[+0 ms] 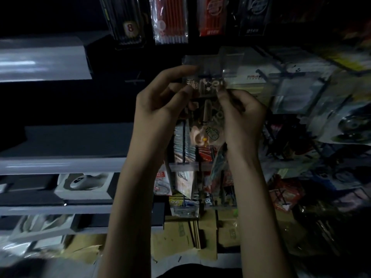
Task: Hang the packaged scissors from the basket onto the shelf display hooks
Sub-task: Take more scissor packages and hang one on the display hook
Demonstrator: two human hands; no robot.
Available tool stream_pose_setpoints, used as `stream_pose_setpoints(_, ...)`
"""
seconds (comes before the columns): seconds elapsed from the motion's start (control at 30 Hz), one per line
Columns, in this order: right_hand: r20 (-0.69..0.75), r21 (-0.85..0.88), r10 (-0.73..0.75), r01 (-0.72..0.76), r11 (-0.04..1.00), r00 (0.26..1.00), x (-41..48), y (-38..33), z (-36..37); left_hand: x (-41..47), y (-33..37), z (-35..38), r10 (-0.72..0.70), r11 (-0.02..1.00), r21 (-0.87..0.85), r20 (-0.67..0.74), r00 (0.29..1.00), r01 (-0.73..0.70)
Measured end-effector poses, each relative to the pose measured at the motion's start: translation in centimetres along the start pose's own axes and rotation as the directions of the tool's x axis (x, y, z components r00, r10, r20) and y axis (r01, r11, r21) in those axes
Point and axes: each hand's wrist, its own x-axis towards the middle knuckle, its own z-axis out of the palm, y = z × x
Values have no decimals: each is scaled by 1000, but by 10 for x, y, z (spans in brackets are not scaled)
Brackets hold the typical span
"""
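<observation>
Both forearms are raised at centre frame. The left hand (158, 109) curls in, thumb and fingers pinching the upper left edge of one clear plastic scissors package with a cartoon-printed card and pinkish handle (204, 133). The right hand (243, 115) pinches its upper right edge. The package is upright, mid-frame. Four hanging pen packs (170, 21) line the top edge.

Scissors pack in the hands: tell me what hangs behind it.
Behind the scissors pack, held by the left hand and right hand, more hanging packets show. Any hook behind it is covered.
</observation>
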Motion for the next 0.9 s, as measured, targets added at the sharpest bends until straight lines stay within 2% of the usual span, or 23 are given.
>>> stream_pose_setpoints(0.23, -3, -58, -11, 11, 998, 1000, 2, 1, 2, -6, -1, 2, 21, 999, -38, 2, 1000, -21)
stream_pose_setpoints(0.53, 35, -33, 68, -67, 997, 997, 6, -3, -5, -17, -18, 0, -32, 998, -55, -45, 998, 30)
stream_pose_setpoints(0.67, 53, -8, 107, -106, 994, 993, 6, -5, -6, -17, -36, 0, -55, 998, 7, -129, 990, 56)
stream_pose_setpoints(0.77, 59, -2, 123, -123, 992, 991, 5, -6, -7, -15, -58, 2, -46, 996, 67, -243, 969, 65)
stream_pose_setpoints(0.83, 60, 3, 151, -151, 988, 987, 6, -7, -6, -13, -72, 6, -69, 995, 53, -302, 951, 89)
stream_pose_setpoints(0.9, 58, 18, 186, -187, 982, 981, 7, -7, -6, -13, -83, 9, -114, 991, 28, -296, 948, 128)
